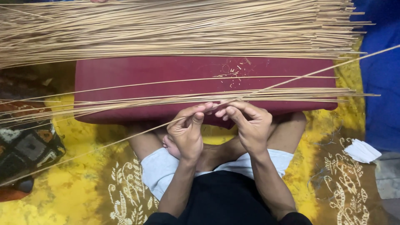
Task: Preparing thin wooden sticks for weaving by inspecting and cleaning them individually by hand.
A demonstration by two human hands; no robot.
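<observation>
Pale cane splint (266, 86), long and thin, pinched between left hand (186, 132) and right hand (250, 125), fingertips closed on it at the near edge of a maroon cushion (137, 73) (apparently a work rest); loose splints (175, 25) lie heaped beyond.

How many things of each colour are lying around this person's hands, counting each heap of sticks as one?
Tan: 3 – big stick pile, small stick bundle, single stick pinched by left hand and right hand
Maroon: 1 – cushion
Yellow: 1 – patterned cloth
White: 1 – folded paper
Total: 6
</observation>
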